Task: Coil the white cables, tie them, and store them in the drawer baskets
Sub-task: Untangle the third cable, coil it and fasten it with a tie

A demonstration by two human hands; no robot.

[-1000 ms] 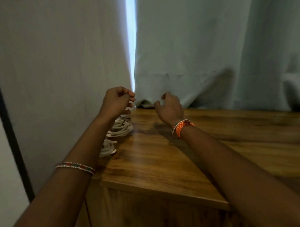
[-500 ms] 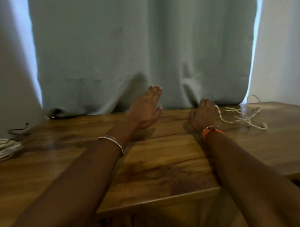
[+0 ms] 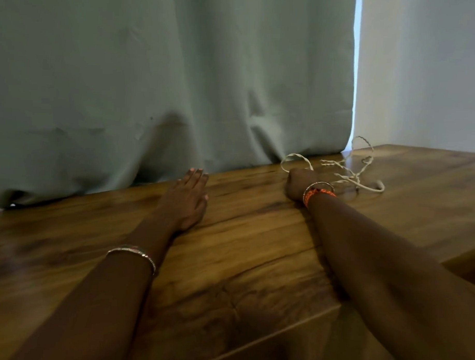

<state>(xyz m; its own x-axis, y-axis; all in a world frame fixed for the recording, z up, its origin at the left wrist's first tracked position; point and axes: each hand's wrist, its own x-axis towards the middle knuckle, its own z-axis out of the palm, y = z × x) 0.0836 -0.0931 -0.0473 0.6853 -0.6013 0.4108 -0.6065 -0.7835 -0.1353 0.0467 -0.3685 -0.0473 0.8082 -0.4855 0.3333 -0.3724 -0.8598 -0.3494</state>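
Both hands differ: left hand (image 3: 185, 202) flat, right hand (image 3: 298, 183) apparently gripping twine (image 3: 347, 177).

both forearms are bare, with no sleeves in view. the left hand (image 3: 185, 202) has pale pink polish on its nails, which shows on the fingertips and the thumb. a thin metallic bangle (image 3: 133, 253) with a beaded or studded edge circles the left forearm. the right hand (image 3: 298, 182) has two pieces at its wrist: a slim silver bangle (image 3: 321, 185) and, just behind it and touching it, an orange braided band (image 3: 318, 194) with darker flecks woven through.
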